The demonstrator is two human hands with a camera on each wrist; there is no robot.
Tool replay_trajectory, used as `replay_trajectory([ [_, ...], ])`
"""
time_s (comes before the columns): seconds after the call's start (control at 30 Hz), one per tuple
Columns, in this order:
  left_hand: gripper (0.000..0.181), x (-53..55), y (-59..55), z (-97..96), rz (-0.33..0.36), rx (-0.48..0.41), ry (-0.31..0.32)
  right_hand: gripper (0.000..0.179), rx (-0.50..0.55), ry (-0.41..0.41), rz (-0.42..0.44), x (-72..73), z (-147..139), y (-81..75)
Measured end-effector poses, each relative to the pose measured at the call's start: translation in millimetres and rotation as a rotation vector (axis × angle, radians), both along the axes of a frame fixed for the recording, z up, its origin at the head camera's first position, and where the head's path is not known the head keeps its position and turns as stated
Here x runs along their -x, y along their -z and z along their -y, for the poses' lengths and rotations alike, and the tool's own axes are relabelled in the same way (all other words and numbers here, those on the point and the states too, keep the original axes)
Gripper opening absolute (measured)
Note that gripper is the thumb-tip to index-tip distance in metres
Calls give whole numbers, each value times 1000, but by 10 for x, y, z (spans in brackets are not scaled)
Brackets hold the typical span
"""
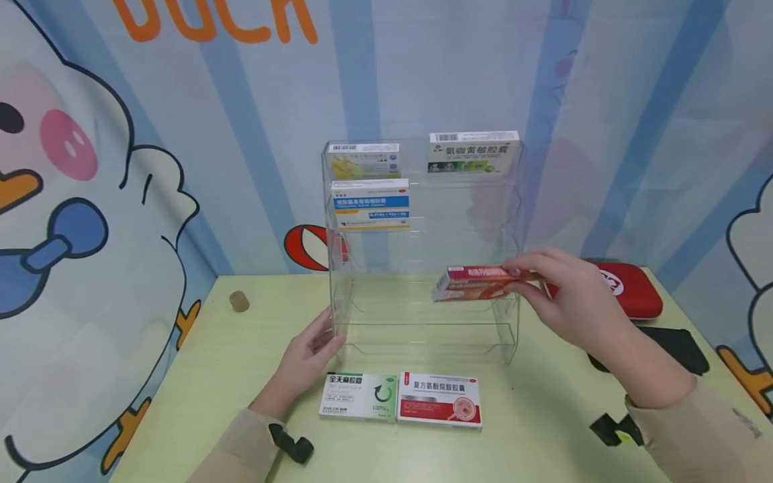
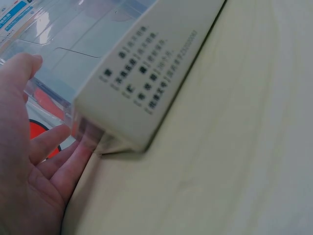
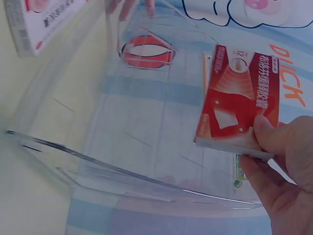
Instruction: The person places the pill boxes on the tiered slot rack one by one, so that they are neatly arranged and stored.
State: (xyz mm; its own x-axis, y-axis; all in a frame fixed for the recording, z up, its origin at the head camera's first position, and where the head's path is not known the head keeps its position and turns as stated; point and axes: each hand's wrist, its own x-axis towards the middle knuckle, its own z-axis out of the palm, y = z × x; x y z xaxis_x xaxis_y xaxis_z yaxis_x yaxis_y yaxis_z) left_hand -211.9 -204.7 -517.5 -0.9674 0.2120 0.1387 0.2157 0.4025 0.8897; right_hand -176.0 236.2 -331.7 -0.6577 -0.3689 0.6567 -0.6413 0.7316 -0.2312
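My right hand (image 1: 570, 295) pinches a red and orange medicine box (image 1: 474, 283) between thumb and fingers, in front of the right side of a clear tiered display rack (image 1: 423, 325). In the right wrist view this box (image 3: 239, 98) shows its broad printed face. My left hand (image 1: 308, 355) holds the rack's lower left side, the thumb at the front edge; part of the fingers is hidden. On the table before the rack lie a white and green medicine box (image 1: 358, 397) and a white and red one (image 1: 439, 400), side by side.
In the rack's upper tiers stand a yellow and white box (image 1: 365, 161), a blue and white box (image 1: 371, 204) and a white and green box (image 1: 473, 153). A red case (image 1: 631, 290) and a black item (image 1: 673, 349) lie right. A small brown cylinder (image 1: 239, 301) stands left.
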Motion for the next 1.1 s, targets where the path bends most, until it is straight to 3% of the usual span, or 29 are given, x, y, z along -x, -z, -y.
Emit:
replay_trajectory([
  [0.13,70,4,11,3,-10,-5,7,43,62,22,-65,142,59,-153],
  [0.53,70,11,20,5,-3,-9,1,30,260,65,-98,540,281,-478],
  [0.83,70,19,55,11,16,-3,-9,26,343,81,-114,774,322,-470],
  [1.1,71,17,30,7,32,15,-18,22,278,174,-80,890,329,-443],
])
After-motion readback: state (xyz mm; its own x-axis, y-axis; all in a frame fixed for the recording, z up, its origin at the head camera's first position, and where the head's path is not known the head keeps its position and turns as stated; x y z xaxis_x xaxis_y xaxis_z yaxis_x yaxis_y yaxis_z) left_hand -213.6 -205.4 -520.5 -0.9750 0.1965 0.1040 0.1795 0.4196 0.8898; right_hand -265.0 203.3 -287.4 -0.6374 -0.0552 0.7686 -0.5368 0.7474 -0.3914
